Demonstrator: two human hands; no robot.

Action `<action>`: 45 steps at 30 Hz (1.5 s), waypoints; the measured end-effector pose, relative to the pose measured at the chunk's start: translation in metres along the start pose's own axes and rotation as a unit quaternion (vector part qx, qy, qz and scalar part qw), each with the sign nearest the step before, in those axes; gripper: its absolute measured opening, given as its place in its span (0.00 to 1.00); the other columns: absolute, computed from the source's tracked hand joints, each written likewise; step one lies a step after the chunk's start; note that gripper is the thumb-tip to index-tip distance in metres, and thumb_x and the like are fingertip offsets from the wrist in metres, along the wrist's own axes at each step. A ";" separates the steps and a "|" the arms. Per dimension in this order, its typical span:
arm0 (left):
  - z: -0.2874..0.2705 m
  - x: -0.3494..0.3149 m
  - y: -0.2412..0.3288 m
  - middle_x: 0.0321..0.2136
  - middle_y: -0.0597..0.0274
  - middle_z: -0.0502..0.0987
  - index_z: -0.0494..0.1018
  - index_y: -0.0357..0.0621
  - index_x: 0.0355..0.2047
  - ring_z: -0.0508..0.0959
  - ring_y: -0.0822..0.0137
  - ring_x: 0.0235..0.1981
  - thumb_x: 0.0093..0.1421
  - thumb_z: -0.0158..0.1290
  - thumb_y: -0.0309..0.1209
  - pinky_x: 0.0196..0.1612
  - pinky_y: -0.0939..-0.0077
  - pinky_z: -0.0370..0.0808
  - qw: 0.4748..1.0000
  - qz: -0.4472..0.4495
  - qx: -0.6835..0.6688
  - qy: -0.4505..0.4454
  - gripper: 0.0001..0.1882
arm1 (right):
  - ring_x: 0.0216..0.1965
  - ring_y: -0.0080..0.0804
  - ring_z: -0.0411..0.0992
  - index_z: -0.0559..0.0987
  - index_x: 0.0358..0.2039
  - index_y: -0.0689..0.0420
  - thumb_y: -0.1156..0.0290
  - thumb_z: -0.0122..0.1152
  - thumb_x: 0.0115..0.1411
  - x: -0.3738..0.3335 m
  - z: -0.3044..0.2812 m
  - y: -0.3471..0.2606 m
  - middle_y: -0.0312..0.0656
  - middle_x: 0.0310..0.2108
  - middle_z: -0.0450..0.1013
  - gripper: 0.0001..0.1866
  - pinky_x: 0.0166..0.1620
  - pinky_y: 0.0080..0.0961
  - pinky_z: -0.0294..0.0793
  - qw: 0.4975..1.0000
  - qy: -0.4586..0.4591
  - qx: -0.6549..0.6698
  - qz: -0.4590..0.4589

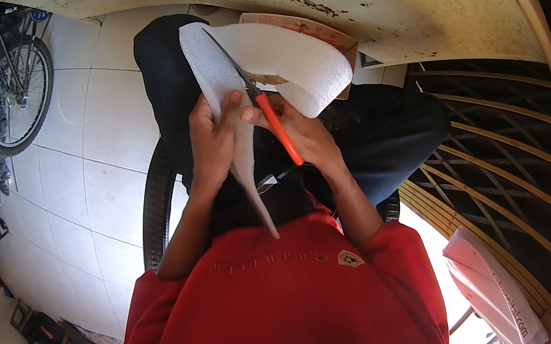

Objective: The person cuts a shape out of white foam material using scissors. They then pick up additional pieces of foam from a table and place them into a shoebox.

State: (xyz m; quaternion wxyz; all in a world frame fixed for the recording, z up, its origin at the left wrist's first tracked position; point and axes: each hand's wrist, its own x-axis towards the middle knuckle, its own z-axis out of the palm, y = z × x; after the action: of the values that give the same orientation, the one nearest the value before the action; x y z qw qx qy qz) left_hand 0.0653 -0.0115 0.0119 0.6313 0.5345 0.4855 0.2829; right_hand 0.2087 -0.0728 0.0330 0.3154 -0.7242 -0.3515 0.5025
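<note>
Gripping the orange-handled scissors (261,101), the right hand (306,138) is closed around their handles while the blades run up into a white foam sheet (270,55). The left hand (211,143) pinches the sheet's cut strip, thumb against it. The sheet hangs over the lap, probably just clear of the cardboard box (309,29) beyond; a bicycle wheel (15,96) stands on the tiled floor (102,151) at left.

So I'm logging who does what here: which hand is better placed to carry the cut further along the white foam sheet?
The right hand, probably. It grips the orange-handled scissors, whose blades lie on the white foam sheet. The left hand pinches the strip beside the cut, so it suits steadying.
</note>
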 end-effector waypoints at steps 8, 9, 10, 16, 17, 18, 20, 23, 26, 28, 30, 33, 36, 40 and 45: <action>-0.002 0.025 0.009 0.23 0.68 0.71 0.71 0.35 0.34 0.65 0.79 0.24 0.65 0.53 0.38 0.29 0.79 0.65 0.990 0.087 -0.003 0.115 0.15 | 0.35 0.39 0.71 0.78 0.38 0.65 0.32 0.63 0.47 -0.012 0.003 -0.004 0.47 0.28 0.71 0.42 0.43 0.34 0.69 0.990 0.038 -0.128 -0.038; 0.001 0.025 0.010 0.22 0.68 0.71 0.71 0.35 0.33 0.65 0.79 0.24 0.65 0.53 0.38 0.28 0.79 0.65 0.986 0.102 0.000 0.131 0.15 | 0.33 0.39 0.71 0.78 0.36 0.65 0.32 0.64 0.47 -0.014 0.005 -0.003 0.47 0.27 0.70 0.41 0.43 0.34 0.69 0.990 0.041 -0.125 -0.044; 0.006 0.025 0.011 0.21 0.68 0.70 0.72 0.35 0.33 0.64 0.79 0.23 0.66 0.53 0.38 0.28 0.79 0.64 0.982 0.118 0.004 0.146 0.15 | 0.32 0.38 0.70 0.77 0.35 0.65 0.33 0.64 0.47 -0.015 0.006 -0.002 0.46 0.25 0.69 0.40 0.42 0.34 0.69 0.990 0.045 -0.122 -0.051; 0.014 0.026 0.006 0.22 0.66 0.72 0.72 0.34 0.33 0.66 0.79 0.25 0.66 0.51 0.38 0.29 0.79 0.67 0.984 0.121 0.001 0.133 0.15 | 0.26 0.36 0.66 0.73 0.28 0.65 0.33 0.63 0.48 -0.008 0.023 0.015 0.40 0.20 0.65 0.39 0.36 0.34 0.67 0.971 0.143 -0.025 -0.190; 0.016 0.024 0.007 0.23 0.66 0.72 0.72 0.34 0.33 0.67 0.78 0.26 0.67 0.51 0.38 0.30 0.79 0.67 0.987 0.113 -0.008 0.116 0.15 | 0.26 0.36 0.65 0.73 0.28 0.65 0.33 0.64 0.48 -0.004 0.022 0.016 0.40 0.20 0.65 0.38 0.36 0.34 0.67 0.970 0.145 -0.031 -0.191; 0.016 0.021 0.003 0.26 0.66 0.75 0.72 0.34 0.37 0.69 0.79 0.28 0.67 0.50 0.37 0.32 0.81 0.68 0.991 0.091 0.000 0.094 0.15 | 0.25 0.39 0.65 0.74 0.29 0.64 0.35 0.65 0.48 0.003 0.018 0.014 0.41 0.21 0.66 0.37 0.36 0.35 0.68 0.977 0.122 -0.067 -0.160; 0.016 0.014 -0.013 0.29 0.66 0.76 0.73 0.33 0.41 0.71 0.79 0.30 0.67 0.49 0.36 0.35 0.82 0.69 0.993 0.104 0.001 0.057 0.15 | 0.24 0.44 0.68 0.76 0.28 0.67 0.32 0.58 0.52 0.011 0.010 -0.007 0.46 0.19 0.68 0.40 0.36 0.37 0.69 0.999 -0.011 0.042 0.012; 0.009 0.013 -0.013 0.30 0.67 0.76 0.73 0.34 0.42 0.71 0.80 0.30 0.67 0.50 0.37 0.35 0.81 0.69 0.999 -0.021 0.029 -0.015 0.15 | 0.25 0.43 0.72 0.75 0.20 0.70 0.29 0.54 0.53 0.040 0.003 0.000 0.50 0.14 0.68 0.44 0.37 0.39 0.69 0.999 0.007 0.027 -0.023; 0.016 0.009 -0.013 0.29 0.66 0.76 0.73 0.34 0.42 0.71 0.79 0.29 0.66 0.50 0.36 0.34 0.81 0.69 0.998 0.010 0.051 -0.034 0.15 | 0.22 0.39 0.72 0.75 0.19 0.70 0.27 0.54 0.51 0.058 -0.011 -0.008 0.48 0.15 0.69 0.46 0.31 0.39 0.70 1.000 0.015 -0.006 0.002; 0.013 0.010 -0.015 0.28 0.57 0.76 0.72 0.33 0.41 0.73 0.74 0.30 0.66 0.51 0.36 0.36 0.74 0.71 0.998 0.017 0.065 0.007 0.15 | 0.22 0.35 0.73 0.76 0.20 0.69 0.27 0.54 0.51 0.067 -0.008 -0.004 0.45 0.16 0.71 0.45 0.29 0.34 0.70 1.000 0.000 0.022 -0.004; 0.009 0.015 -0.010 0.28 0.55 0.76 0.70 0.32 0.41 0.73 0.72 0.30 0.66 0.50 0.37 0.36 0.73 0.71 0.993 0.061 0.068 0.069 0.16 | 0.21 0.31 0.73 0.77 0.21 0.67 0.28 0.55 0.51 0.069 -0.005 0.015 0.43 0.18 0.72 0.43 0.27 0.28 0.71 0.995 -0.024 0.100 -0.007; 0.000 0.022 -0.012 0.30 0.52 0.75 0.68 0.31 0.42 0.72 0.68 0.32 0.67 0.49 0.38 0.38 0.72 0.70 0.978 0.116 0.097 0.144 0.17 | 0.12 0.18 0.62 0.79 0.28 0.64 0.32 0.52 0.57 0.032 0.002 0.022 0.35 0.15 0.68 0.39 0.15 0.17 0.57 0.976 -0.030 0.217 -0.012; 0.003 0.021 -0.004 0.33 0.55 0.73 0.66 0.32 0.43 0.71 0.70 0.35 0.68 0.49 0.38 0.41 0.75 0.69 0.965 0.161 0.072 0.193 0.17 | 0.16 0.13 0.58 0.74 0.22 0.60 0.58 0.73 0.51 -0.001 0.009 0.021 0.27 0.13 0.60 0.20 0.18 0.15 0.51 0.965 -0.054 0.255 0.015; 0.018 0.010 0.003 0.36 0.62 0.73 0.67 0.36 0.45 0.70 0.75 0.38 0.66 0.52 0.34 0.43 0.78 0.68 0.993 0.102 -0.046 0.047 0.14 | 0.22 0.14 0.58 0.72 0.20 0.61 0.67 0.75 0.49 -0.020 0.008 0.032 0.27 0.18 0.62 0.18 0.25 0.19 0.60 0.979 0.094 0.151 -0.097; 0.031 -0.009 0.020 0.35 0.63 0.75 0.69 0.33 0.40 0.74 0.78 0.39 0.63 0.55 0.25 0.40 0.83 0.73 0.992 0.080 -0.051 -0.084 0.09 | 0.19 0.13 0.58 0.76 0.25 0.61 0.67 0.69 0.57 -0.018 -0.002 0.056 0.30 0.21 0.68 0.12 0.22 0.17 0.58 0.906 0.254 0.301 -0.155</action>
State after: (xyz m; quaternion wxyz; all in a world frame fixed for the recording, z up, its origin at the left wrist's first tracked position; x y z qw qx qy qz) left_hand 0.0940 -0.0262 0.0323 0.6721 0.5603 0.3711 0.3108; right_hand 0.2166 -0.1187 -0.0032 0.6711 -0.6342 -0.1991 0.3282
